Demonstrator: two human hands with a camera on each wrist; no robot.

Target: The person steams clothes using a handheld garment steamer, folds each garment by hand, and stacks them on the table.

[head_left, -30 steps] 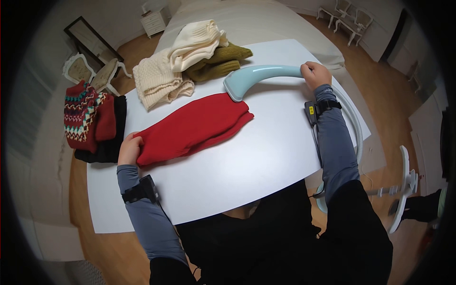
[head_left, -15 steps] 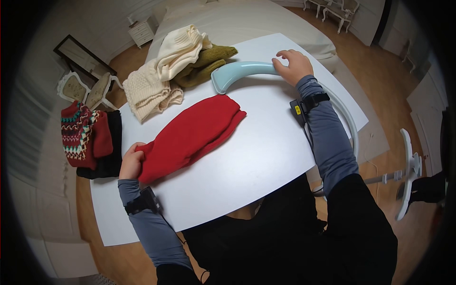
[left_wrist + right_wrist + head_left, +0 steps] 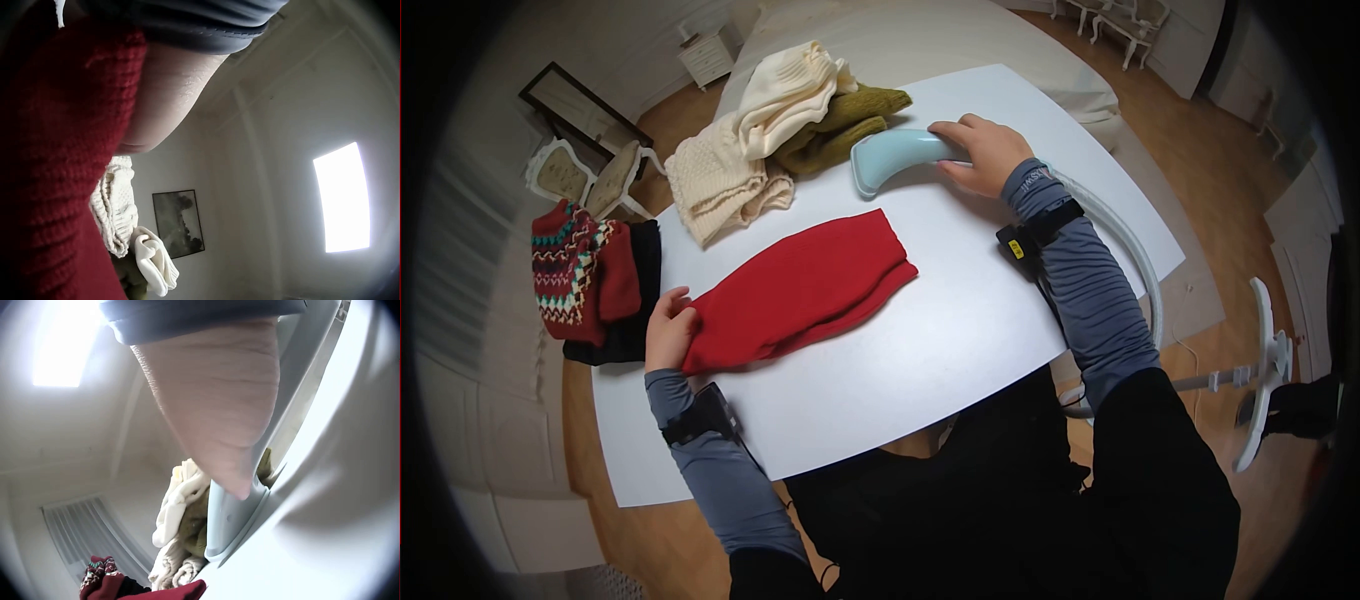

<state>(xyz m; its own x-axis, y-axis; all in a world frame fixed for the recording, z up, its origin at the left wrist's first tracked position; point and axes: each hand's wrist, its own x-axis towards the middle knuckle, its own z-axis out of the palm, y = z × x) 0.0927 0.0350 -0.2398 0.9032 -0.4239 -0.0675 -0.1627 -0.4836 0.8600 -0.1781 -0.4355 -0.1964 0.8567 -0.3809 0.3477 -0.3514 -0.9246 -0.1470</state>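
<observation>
A folded red knit garment (image 3: pixel 800 290) lies slantwise on the white table (image 3: pixel 960 340). At its left end my left hand (image 3: pixel 669 335) pinches the edge between thumb and fingers; in the left wrist view its ribbed red knit (image 3: pixel 56 156) fills the left side. My right hand (image 3: pixel 992 155) holds the pale blue garment steamer head (image 3: pixel 895 158) by its curved handle, thumb on the near side and fingers over the far side. The steamer's broad end points left, just beyond the red garment's right end. In the right wrist view, my palm (image 3: pixel 219 400) hides most of the handle.
Cream knits (image 3: pixel 715 180) and an olive knit (image 3: pixel 835 135) are piled at the table's far side. A patterned red sweater (image 3: pixel 570 275) lies on black cloth (image 3: pixel 645 290) at the left edge. The steamer hose (image 3: pixel 1135 250) curves down the right side, near a white hanger stand (image 3: pixel 1255 375).
My right hand has loosened from the handle's end, slid left along it and taken hold nearer the head. The steamer head no longer overlaps the red garment. My left hand stays at the garment's left end.
</observation>
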